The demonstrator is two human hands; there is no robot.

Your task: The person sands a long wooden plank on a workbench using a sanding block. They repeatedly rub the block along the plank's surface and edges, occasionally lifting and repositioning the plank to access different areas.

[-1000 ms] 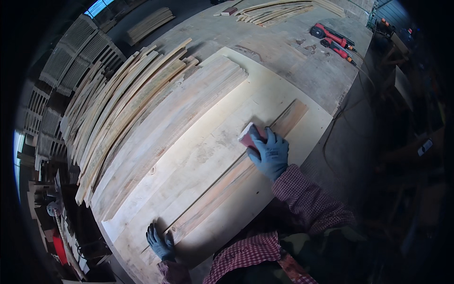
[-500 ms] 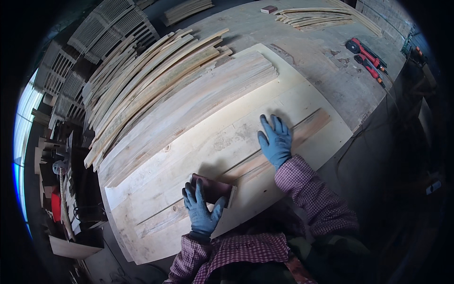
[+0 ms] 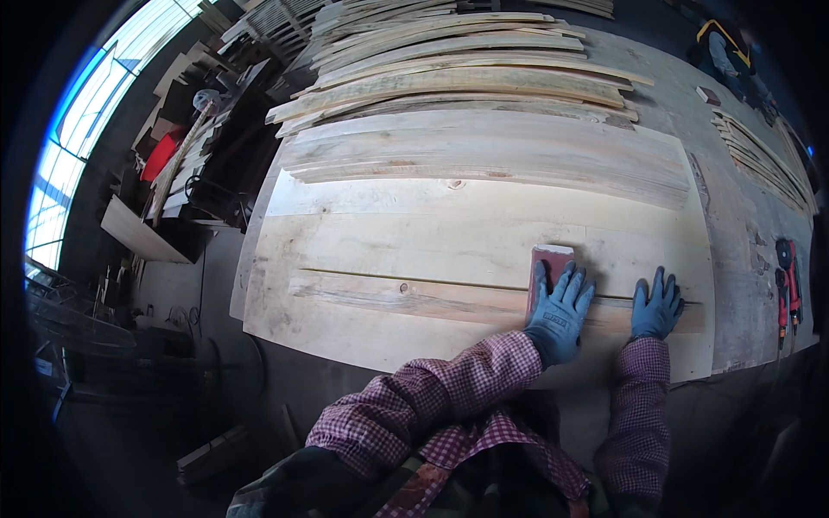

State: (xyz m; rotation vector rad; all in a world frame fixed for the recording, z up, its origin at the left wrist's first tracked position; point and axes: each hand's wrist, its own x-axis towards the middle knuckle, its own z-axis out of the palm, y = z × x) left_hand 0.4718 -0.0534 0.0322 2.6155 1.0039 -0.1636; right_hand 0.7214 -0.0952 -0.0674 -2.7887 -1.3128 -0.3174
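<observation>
We hold red block [image 3: 553, 257], left hand [image 3: 557, 324] curled | right hand [image 3: 656, 312] spread, empty, maybe keeping plank [image 3: 449, 300] still near sheet [image 3: 363, 343]'s right edge

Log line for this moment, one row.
left hand: on reddish block | right hand: on plank, near its right end | stacked boards: beyond plank

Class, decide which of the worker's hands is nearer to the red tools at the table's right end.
Right. The right hand is near the board's right end, left of the red tools; the left hand is farther left, on the reddish block.
</observation>
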